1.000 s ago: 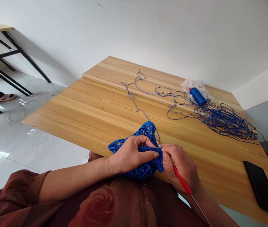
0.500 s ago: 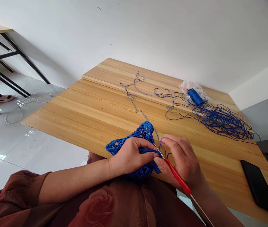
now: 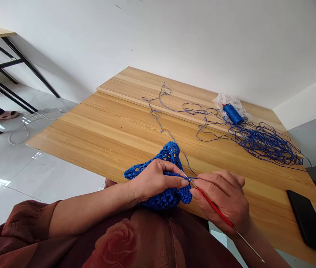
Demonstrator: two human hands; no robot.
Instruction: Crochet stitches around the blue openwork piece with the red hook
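My left hand is closed around a blue crocheted piece at the near edge of the wooden table. My right hand pinches a crochet hook with a red handle, whose metal tip meets the blue piece beside my left thumb. A strand of blue yarn runs from the work across the table to a tangled heap and a blue spool.
The spool lies on crumpled clear plastic near the wall. A black phone rests at the table's right edge. Black metal table legs and a slipper stand on the glossy floor at left.
My right hand, which had lifted its fingers to loop yarn over the hook, has closed back down on the handle. The hook has tilted lower. My left hand keeps its grip.
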